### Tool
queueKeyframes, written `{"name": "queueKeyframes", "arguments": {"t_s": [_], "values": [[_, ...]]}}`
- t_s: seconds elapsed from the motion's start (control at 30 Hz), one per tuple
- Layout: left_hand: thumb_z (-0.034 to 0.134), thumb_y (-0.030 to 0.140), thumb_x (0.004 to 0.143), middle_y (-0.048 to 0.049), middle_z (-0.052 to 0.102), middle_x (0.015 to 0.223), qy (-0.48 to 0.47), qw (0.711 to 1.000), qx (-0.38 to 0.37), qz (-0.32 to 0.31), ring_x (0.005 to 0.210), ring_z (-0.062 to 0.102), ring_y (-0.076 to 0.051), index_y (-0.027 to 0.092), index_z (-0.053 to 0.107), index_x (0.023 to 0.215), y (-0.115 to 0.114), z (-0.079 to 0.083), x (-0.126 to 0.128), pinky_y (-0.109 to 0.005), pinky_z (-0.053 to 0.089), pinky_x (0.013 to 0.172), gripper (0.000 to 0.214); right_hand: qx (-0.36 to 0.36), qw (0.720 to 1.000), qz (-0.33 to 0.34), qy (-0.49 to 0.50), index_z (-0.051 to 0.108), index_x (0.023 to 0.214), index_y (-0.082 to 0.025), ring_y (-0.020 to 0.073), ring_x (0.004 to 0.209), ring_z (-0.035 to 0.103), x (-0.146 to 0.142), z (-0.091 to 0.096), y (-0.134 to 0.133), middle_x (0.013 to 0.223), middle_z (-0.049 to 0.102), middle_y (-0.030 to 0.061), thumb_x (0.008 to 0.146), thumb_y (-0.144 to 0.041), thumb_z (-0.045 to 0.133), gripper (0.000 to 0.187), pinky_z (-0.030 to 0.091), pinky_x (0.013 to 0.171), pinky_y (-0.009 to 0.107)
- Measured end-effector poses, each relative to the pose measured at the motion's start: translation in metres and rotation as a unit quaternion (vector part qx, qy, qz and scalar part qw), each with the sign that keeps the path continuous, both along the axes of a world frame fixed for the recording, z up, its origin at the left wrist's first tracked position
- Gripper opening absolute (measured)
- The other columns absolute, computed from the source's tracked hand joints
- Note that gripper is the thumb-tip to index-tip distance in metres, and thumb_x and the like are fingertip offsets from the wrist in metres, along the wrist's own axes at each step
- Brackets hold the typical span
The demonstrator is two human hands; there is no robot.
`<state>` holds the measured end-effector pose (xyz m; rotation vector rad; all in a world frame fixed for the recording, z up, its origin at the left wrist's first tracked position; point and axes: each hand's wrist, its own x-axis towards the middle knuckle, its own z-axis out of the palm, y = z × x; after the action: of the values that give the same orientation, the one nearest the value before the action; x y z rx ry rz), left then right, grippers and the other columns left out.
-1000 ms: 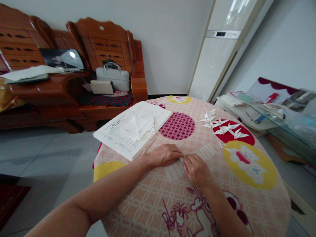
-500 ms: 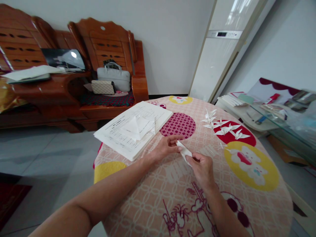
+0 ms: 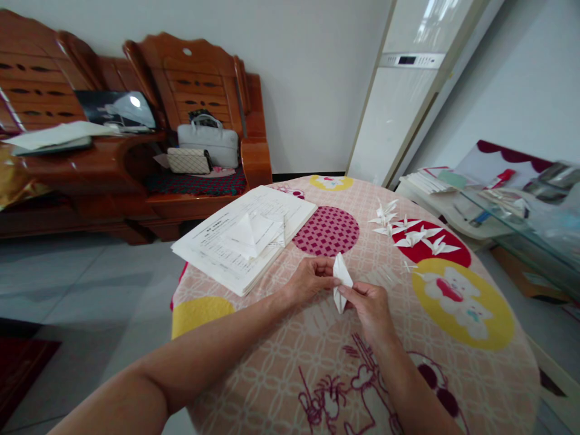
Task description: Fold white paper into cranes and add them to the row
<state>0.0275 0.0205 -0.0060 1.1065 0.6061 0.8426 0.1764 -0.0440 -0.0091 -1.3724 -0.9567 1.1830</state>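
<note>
A white folded paper (image 3: 342,272), shaped like a long narrow diamond, is held between both hands over the round table. My left hand (image 3: 313,279) pinches its left edge, with thumb in front and fingers behind. On the other side, my right hand (image 3: 368,301) grips the right edge, its thumb pressed against the front. Several white paper cranes (image 3: 413,237) stand farther right on the tablecloth. To the left lies a stack of printed sheets (image 3: 212,254), with a folded white paper piece (image 3: 250,237) on top.
The patterned tablecloth (image 3: 272,356) covers the round table. Small white paper scraps (image 3: 409,266) lie near the cranes. At the right is a glass-edged side table (image 3: 507,226) with papers and bags. Behind stand a wooden chair (image 3: 203,72) holding handbags and a tall white air conditioner (image 3: 394,115).
The folded paper has turned from a slant to nearly upright, and more of its diamond shape shows. Both hands have shifted their grip slightly along its edges.
</note>
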Motion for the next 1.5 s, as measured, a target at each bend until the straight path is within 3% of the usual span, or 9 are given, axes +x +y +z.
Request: {"name": "queueKeyframes", "arguments": {"t_s": [0.37,0.63,0.7,0.93,1.03,1.13,1.2,1.33,1.5], "values": [[0.080,0.028,0.063,-0.0055,0.066,0.073,0.061,0.998,0.021,-0.020,0.060,0.058,-0.011,0.007,0.069,0.089,0.005,-0.002,-0.006,-0.020,0.039,0.056,0.035,0.012,0.997,0.071,-0.012,0.071,0.066,-0.015,0.0167,0.052,0.061,0.005,0.005,0.001,0.058,0.067,0.0031,0.075,-0.044,0.071,0.031,0.050,0.052,0.027],[0.071,0.028,0.073,-0.0002,0.060,0.070,0.139,0.979,0.125,-0.084,0.059,0.052,-0.009,0.008,0.058,0.121,0.010,-0.007,-0.008,-0.019,0.035,0.053,0.054,-0.069,0.986,0.117,-0.093,0.061,0.058,-0.016,0.0118,0.039,0.050,0.019,0.006,-0.001,0.050,0.062,0.0020,0.077,-0.043,0.064,0.034,0.034,0.034,0.020],[0.068,0.022,0.074,0.0039,0.054,0.066,0.189,0.961,0.170,-0.111,0.055,0.047,-0.008,0.009,0.055,0.125,0.014,-0.003,-0.008,-0.018,0.031,0.051,0.055,-0.039,0.975,0.120,-0.181,0.059,0.055,-0.017,0.0119,0.039,0.050,0.025,0.011,-0.004,0.048,0.058,0.0008,0.080,-0.042,0.062,0.035,0.034,0.035,0.021],[0.065,0.013,0.074,0.0017,0.061,0.074,0.350,0.837,0.361,-0.214,0.068,0.055,-0.013,0.014,0.040,0.140,0.019,0.020,0.000,-0.022,0.038,0.062,0.071,0.300,0.876,0.085,-0.369,0.068,0.083,-0.017,0.0149,0.064,0.059,0.025,0.021,-0.009,0.075,0.066,0.0040,0.084,-0.016,0.055,0.013,0.045,0.059,0.025],[0.062,0.016,0.079,-0.0032,0.066,0.081,0.400,0.780,0.433,-0.207,0.075,0.060,-0.018,0.010,0.016,0.151,0.015,0.021,0.006,-0.025,0.040,0.065,0.086,0.284,0.862,0.129,-0.399,0.065,0.074,-0.018,0.0175,0.071,0.060,0.020,0.012,-0.005,0.073,0.063,0.0045,0.079,-0.006,0.052,0.018,0.045,0.062,0.026],[0.059,0.020,0.082,-0.0073,0.068,0.092,0.426,0.747,0.478,-0.179,0.083,0.062,-0.020,0.012,0.013,0.151,0.011,0.018,0.008,-0.027,0.043,0.070,0.083,0.251,0.869,0.144,-0.402,0.064,0.072,-0.017,0.0183,0.074,0.060,0.020,0.002,-0.002,0.076,0.062,0.0054,0.074,-0.001,0.050,0.021,0.045,0.064,0.027],[0.059,0.021,0.083,-0.0075,0.068,0.096,0.416,0.749,0.490,-0.161,0.087,0.062,-0.020,0.014,0.025,0.148,0.010,0.014,0.007,-0.027,0.044,0.075,0.074,0.245,0.872,0.150,-0.397,0.065,0.073,-0.017,0.0183,0.076,0.060,0.021,-0.002,-0.002,0.078,0.062,0.0056,0.074,0.000,0.050,0.023,0.045,0.066,0.027],[0.064,0.015,0.076,-0.0021,0.064,0.083,0.362,0.808,0.450,-0.122,0.074,0.058,-0.014,0.014,0.052,0.128,0.012,0.006,0.000,-0.023,0.041,0.068,0.053,0.253,0.862,0.164,-0.408,0.066,0.072,-0.018,0.0183,0.077,0.059,0.023,-0.004,-0.001,0.078,0.062,0.0052,0.076,0.000,0.051,0.024,0.045,0.069,0.028],[0.061,0.010,0.072,0.0027,0.056,0.074,0.324,0.862,0.376,-0.107,0.066,0.051,-0.010,0.014,0.058,0.097,0.009,0.001,-0.007,-0.020,0.037,0.060,0.026,0.268,0.851,0.143,-0.429,0.067,0.071,-0.018,0.0180,0.076,0.057,0.018,-0.009,0.004,0.075,0.059,0.0043,0.076,-0.002,0.053,0.022,0.043,0.067,0.028]]}}
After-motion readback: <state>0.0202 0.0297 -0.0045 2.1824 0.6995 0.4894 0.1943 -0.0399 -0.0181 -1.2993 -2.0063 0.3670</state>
